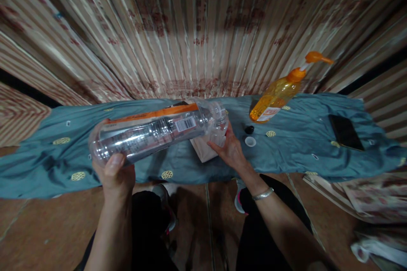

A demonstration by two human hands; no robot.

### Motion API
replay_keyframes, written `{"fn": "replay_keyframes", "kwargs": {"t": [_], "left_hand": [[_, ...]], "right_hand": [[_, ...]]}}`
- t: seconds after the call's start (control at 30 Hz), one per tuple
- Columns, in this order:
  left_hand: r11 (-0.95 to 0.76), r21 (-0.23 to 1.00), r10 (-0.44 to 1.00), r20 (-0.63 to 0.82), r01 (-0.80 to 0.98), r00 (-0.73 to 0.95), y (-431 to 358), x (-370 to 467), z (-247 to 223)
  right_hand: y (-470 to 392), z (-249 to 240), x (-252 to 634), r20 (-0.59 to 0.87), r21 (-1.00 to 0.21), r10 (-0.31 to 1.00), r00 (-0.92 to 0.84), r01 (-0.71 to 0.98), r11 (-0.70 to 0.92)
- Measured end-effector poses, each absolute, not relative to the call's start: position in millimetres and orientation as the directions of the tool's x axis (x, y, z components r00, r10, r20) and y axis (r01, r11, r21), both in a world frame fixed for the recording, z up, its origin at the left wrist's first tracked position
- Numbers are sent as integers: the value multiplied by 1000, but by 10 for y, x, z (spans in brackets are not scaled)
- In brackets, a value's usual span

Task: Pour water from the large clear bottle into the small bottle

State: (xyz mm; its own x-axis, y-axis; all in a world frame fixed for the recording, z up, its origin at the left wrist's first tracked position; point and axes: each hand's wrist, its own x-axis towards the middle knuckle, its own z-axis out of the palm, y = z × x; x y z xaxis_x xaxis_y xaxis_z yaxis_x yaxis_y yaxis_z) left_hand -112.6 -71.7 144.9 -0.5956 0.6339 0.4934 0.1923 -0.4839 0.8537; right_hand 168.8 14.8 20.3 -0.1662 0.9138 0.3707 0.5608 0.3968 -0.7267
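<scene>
A large clear plastic bottle (149,133) with an orange-edged label and a barcode lies nearly level in the air, its neck pointing right. My left hand (115,175) is wrapped round its base end, thumb on the near side. At the bottle's mouth is a clear plastic cup (220,123), held by the fingers of my right hand (231,150). Whether the neck goes inside the cup or only touches its rim, I cannot tell. Below them lies a pale, flat paper-like packet (203,152), partly hidden by the bottle and cup.
A pump bottle (275,97) of orange liquid stands right of my hands. Near it lie a small black cap (249,129) and a white round lid (250,141). A dark phone (346,132) rests farther right on the teal cloth (295,148). A patterned curtain (197,51) hangs behind.
</scene>
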Motion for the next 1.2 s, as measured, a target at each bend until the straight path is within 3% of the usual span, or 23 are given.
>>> {"fn": "replay_keyframes", "kwargs": {"t": [1.2], "left_hand": [[-514,849,658,485,128,-576,-692,-1029,1617]], "right_hand": [[157,177,1698,395,-729,905,-156,546,412]]}}
